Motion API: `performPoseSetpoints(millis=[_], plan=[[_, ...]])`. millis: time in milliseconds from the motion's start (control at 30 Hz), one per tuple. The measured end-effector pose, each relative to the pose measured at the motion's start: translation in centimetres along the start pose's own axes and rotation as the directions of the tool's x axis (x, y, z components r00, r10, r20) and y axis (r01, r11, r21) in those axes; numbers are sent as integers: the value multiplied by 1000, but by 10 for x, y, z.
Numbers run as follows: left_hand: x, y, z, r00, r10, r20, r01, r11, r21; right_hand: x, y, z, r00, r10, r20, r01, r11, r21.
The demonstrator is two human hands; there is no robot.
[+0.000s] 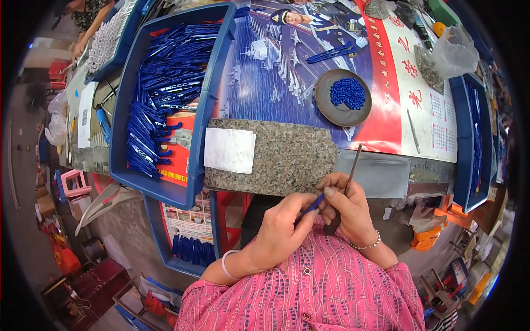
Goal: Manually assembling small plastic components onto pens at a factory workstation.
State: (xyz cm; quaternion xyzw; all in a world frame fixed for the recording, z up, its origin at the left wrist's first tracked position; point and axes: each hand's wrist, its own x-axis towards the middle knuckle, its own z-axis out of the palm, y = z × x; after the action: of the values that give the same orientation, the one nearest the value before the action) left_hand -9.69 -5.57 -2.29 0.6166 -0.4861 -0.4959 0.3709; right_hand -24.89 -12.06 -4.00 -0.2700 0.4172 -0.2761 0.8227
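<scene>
On the table (pixel 430 172), a tray (pixel 207 105) holds blue sticks (pixel 176 66), a dish (pixel 334 113) beads (pixel 348 92).

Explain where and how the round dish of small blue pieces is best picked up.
The dish is probably best held by its rim at the left and right edges, coming from the near side and kept level: it looks shallow, the small blue pieces lie piled inside, and those edges are uncovered.
</scene>
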Motion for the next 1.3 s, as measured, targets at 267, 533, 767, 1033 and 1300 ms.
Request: performPoseSetpoints(millis=[267, 533, 767, 1033, 1300], plan=[[3, 3, 2, 999, -52, 8, 53, 997, -57, 3, -1, -6, 1000, 23, 10, -23, 1000, 4], [12, 12, 4, 984, 171, -58, -150, 953, 264, 6, -7, -9, 997, -9, 76, 6, 999, 40], [18, 17, 3, 978, 210, -21, -191, 924, 330, 11, -7, -13, 997, -30, 76, 28, 999, 31], [20, 17, 4, 990, 143, -2, -135, 940, 315, 13, -9, -12, 999, -13, 39, 11, 999, 35], [19, 15, -2, 922, -325, 208, 385, 810, -442, 10, -16, -12, 1000, 18, 23, -17, 1000, -11]])
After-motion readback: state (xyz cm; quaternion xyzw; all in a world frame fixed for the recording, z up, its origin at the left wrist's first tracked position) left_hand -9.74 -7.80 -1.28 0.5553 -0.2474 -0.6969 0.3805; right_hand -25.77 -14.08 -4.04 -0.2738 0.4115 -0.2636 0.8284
